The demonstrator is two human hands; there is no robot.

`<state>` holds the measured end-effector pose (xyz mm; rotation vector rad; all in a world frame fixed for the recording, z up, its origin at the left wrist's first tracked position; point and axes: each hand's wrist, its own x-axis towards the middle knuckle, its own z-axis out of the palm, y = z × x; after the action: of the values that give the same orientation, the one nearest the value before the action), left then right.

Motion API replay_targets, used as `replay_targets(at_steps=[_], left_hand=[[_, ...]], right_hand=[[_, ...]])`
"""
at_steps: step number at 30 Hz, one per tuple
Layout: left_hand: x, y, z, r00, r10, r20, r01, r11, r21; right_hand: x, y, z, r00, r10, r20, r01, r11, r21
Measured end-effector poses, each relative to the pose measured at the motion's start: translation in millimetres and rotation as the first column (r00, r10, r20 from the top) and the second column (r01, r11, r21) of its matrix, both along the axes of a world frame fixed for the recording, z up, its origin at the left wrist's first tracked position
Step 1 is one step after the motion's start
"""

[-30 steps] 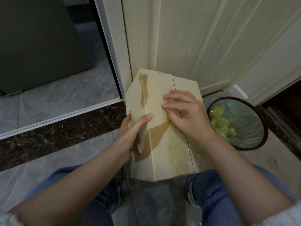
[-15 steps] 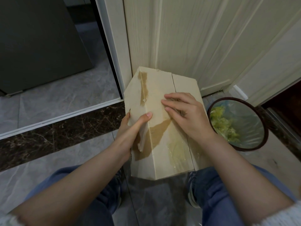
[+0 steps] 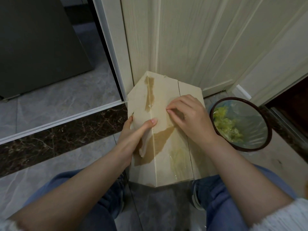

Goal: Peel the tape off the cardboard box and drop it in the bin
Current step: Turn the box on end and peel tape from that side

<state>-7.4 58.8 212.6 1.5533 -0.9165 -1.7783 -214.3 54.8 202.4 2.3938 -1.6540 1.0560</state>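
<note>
Cardboard box (image 3: 168,157): upright on the floor between the knees, far edge against the door.
Left hand (image 3: 133,135): clamped round the box's left edge, thumb across the front ridge.
Right hand (image 3: 188,119): fingertips (image 3: 168,111) curled, picking at clear tape (image 3: 179,157) (glossy, hard to trace); whether any is pinched I cannot tell.
Bin (image 3: 240,123): just right of that hand, mouth open, bare floor beyond.

Home: tiled floor (image 3: 55,100), panelled door (image 3: 191,47), lined bin (image 3: 266,130)
</note>
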Motion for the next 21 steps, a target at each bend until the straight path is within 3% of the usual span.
replay_targets(at_steps=[7,21], left_hand=[[1.2,-0.3,-0.3,1.000,-0.026,-0.004,0.026,1.000,0.008],[0.1,-1.3,-1.2,0.999,-0.040,0.020,0.039,0.998,0.045]], right_hand=[[8.5,-0.1,5.9,0.992,-0.075,-0.103,0.071,0.997,-0.041],[9.4,-1.6,4.6,0.999,-0.032,-0.008,0.032,0.994,0.101]])
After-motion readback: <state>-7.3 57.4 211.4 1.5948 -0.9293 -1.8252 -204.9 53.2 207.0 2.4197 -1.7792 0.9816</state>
